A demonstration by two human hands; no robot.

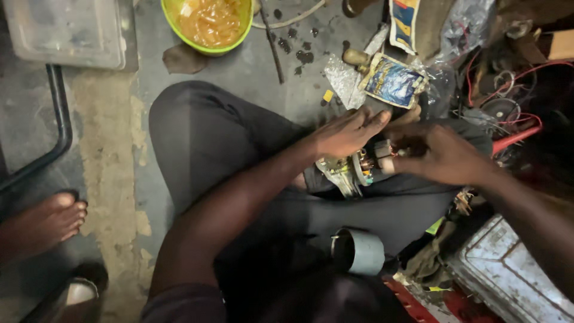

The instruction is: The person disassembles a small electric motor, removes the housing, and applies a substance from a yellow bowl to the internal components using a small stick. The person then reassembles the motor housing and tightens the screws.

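A small electric motor part (pixel 360 167) with copper windings and a metal plate rests on my lap over dark trousers (pixel 221 143). My left hand (pixel 345 131) lies over its top, fingers stretched toward the right. From the right side, my right hand (pixel 439 154) grips the motor's end, fingers curled around it. A grey metal cylinder housing (pixel 359 251) lies on my thigh below, touched by neither hand.
A green bowl of orange liquid (pixel 207 23) sits on the concrete floor above. A blue packet (pixel 393 82), plastic bags and red wires (pixel 517 122) clutter the right. A metal box (pixel 508 281) is at lower right. Another person's bare foot (pixel 51 218) is at left.
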